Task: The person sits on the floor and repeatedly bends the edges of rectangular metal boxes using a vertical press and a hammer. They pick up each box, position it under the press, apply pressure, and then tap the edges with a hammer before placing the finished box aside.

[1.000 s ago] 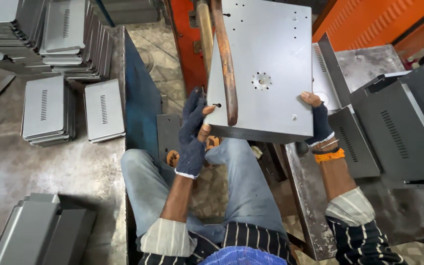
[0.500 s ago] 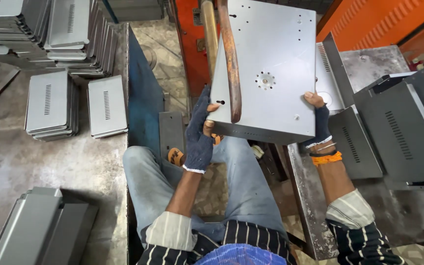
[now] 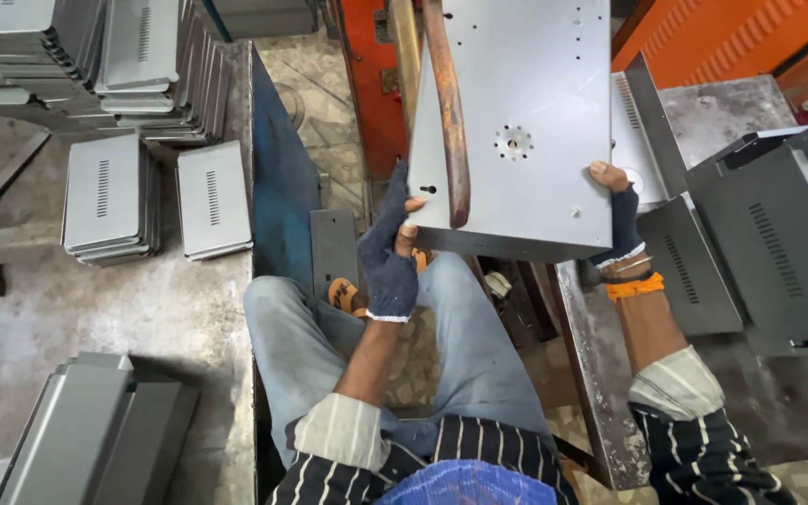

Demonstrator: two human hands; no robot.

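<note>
Panel (image 3: 535,122) higher, both hands' grip unchanged.

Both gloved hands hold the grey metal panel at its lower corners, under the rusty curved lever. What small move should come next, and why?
Probably a short, level push of the flat grey sheet-metal panel further away from the body. The left hand and right hand grip only its near corners, and the rusty curved lever lies across its left part, so steady, even pressure from both hands seems wise.
</note>
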